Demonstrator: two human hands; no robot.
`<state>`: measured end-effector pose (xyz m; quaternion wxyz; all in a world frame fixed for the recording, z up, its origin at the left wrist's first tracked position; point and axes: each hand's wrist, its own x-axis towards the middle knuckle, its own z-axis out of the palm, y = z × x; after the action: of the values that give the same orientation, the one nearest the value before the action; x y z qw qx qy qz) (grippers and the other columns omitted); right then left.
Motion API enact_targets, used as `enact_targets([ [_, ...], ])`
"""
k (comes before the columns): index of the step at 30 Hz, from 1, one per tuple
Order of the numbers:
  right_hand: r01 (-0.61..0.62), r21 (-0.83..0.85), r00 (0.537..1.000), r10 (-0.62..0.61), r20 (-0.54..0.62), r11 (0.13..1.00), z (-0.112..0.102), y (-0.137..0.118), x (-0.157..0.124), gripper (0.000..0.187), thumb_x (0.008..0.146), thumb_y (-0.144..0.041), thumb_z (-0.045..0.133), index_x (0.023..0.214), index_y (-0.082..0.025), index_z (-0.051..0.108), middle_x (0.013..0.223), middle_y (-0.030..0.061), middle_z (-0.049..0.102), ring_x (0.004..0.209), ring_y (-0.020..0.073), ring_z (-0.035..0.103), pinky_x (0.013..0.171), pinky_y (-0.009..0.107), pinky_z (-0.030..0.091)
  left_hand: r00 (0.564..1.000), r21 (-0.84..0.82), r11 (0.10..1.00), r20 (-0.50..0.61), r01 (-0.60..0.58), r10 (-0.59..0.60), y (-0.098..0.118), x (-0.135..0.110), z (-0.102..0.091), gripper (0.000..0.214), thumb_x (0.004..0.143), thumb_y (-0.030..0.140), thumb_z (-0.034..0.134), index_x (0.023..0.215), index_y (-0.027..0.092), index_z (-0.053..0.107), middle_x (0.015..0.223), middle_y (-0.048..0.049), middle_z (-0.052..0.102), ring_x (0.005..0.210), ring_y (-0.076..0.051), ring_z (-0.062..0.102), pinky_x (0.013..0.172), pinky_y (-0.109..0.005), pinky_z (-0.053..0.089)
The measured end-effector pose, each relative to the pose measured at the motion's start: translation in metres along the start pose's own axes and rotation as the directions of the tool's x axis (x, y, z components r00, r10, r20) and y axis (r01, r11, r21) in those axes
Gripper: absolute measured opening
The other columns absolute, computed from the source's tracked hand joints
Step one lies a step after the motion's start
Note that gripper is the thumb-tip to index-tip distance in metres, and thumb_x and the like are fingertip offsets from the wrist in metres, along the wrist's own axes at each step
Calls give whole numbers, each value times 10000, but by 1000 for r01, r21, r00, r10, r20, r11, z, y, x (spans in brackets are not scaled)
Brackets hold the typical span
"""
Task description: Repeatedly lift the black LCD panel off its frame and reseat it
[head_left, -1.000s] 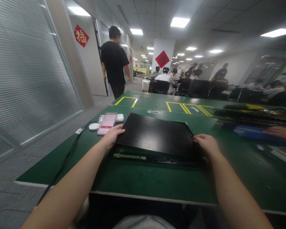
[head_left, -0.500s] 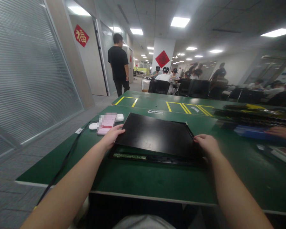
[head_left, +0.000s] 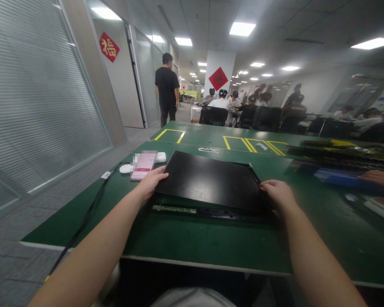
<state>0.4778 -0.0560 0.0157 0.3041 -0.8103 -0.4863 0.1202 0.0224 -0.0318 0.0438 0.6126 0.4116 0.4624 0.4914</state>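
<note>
While the left grip [head_left: 152, 182], thumb on top, holds one edge of a black panel [head_left: 208, 181], the right grip [head_left: 277, 192] pinches the opposite side, over a frame [head_left: 232, 214] on the green counter [head_left: 195, 243].

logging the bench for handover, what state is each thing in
black flat panel: surface facing up, held at both sides
left hand: thumb over the panel's left edge
right hand: fingers pinched at the panel's right edge
green circuit board: uncovered along the panel's near side
smartphone: face up, screen lit
ceiling lights: on
window blinds: lowered
</note>
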Motion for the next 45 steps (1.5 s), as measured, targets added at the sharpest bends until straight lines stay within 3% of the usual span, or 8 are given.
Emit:
enact_targets([
  [13, 1, 21, 1000, -1, -1, 1000, 3, 6, 5, 205, 701, -307, 634, 818, -225, 780, 810, 57, 761, 804, 238, 682, 645, 298, 455, 998, 40, 999, -56, -3, 6, -4, 5, -3, 446, 733, 70, 680, 1166, 168, 635, 843, -67, 764, 602, -196, 707, 553, -286, 563],
  [27, -17, 20, 999, 16, 36, 1000, 2, 7, 5, 250, 730, -306, 594, 875, -229, 783, 861, 53, 764, 876, 243, 678, 684, 302, 458, 1000, 2, 1000, -10, 10, -10, -2, 1, 0, 456, 749, 55, 633, 1183, 185, 686, 851, -64, 782, 680, -209, 735, 552, -266, 576],
  [39, -20, 9, 1000, 20, 11, 1000, 1, 2, 2, 247, 689, -288, 624, 853, -212, 792, 815, 64, 753, 796, 230, 664, 654, 295, 450, 1000, 62, 998, -25, -1, 2, 2, -3, 7, 416, 786, 25, 585, 1172, 150, 678, 885, -75, 784, 727, -197, 744, 583, -237, 573],
  [45, -20, 12, 1000, 20, 15, 1000, 1, 5, 4, 244, 703, -291, 609, 851, -222, 790, 847, 60, 758, 824, 237, 666, 670, 305, 452, 999, 74, 997, -48, 4, 0, -1, -1, 4, 418, 792, 32, 594, 1192, 150, 634, 855, -68, 774, 596, -176, 711, 564, -260, 570],
])
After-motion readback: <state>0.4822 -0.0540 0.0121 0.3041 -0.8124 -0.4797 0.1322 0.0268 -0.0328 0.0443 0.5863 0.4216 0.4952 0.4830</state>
